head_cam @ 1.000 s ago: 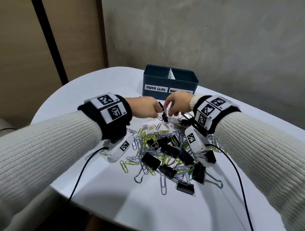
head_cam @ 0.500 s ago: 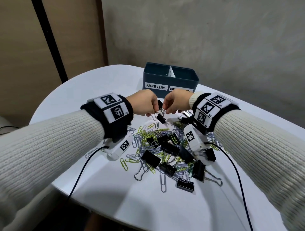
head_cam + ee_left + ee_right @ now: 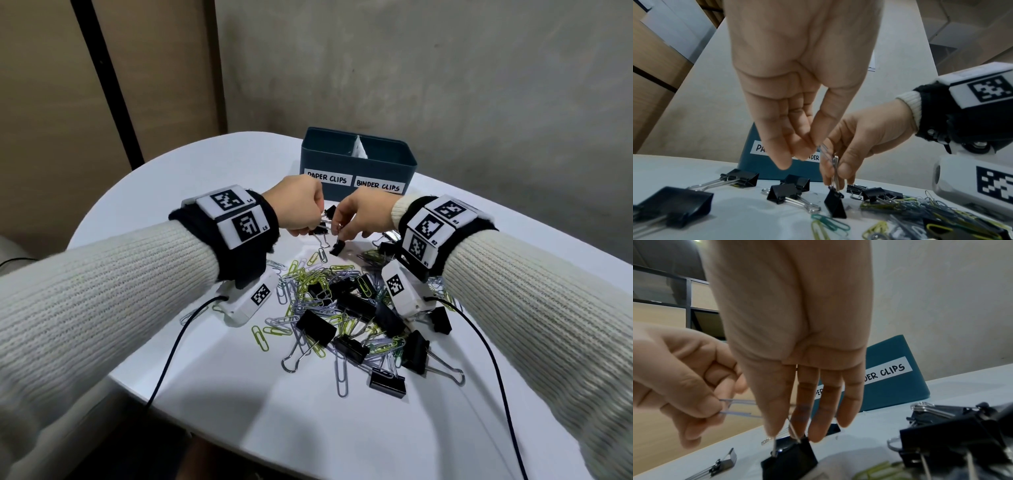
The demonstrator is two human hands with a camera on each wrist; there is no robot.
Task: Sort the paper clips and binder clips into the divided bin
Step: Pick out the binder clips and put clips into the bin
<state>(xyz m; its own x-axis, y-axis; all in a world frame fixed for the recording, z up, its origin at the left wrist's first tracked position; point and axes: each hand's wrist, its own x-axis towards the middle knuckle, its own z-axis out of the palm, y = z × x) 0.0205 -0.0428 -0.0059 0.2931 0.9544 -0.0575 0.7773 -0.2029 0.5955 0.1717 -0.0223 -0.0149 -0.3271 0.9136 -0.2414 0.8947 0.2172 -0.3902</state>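
A small black binder clip (image 3: 337, 247) hangs just above the table in front of the divided bin (image 3: 358, 161). My right hand (image 3: 339, 233) pinches its wire handles from above; the binder clip (image 3: 791, 457) dangles below the fingertips. My left hand (image 3: 320, 226) pinches a silver paper clip (image 3: 824, 149) whose other end reaches into those handles; the paper clip (image 3: 737, 407) runs sideways toward the right hand (image 3: 797, 402). The bin's front is labelled PAPER CLIPS on the left and BINDER CLIPS on the right. What lies inside the bin is hidden.
A mixed pile (image 3: 342, 308) of black binder clips and silver, yellow-green paper clips lies on the white table (image 3: 205, 394) under my wrists. More binder clips (image 3: 785, 193) lie beside the hanging one. Two black cables (image 3: 171, 359) run off the table's near edge.
Both hands stay together over the far side of the pile. They have drawn slightly apart, with the paper clip stretched between them, while the binder clip still hangs from the right hand.
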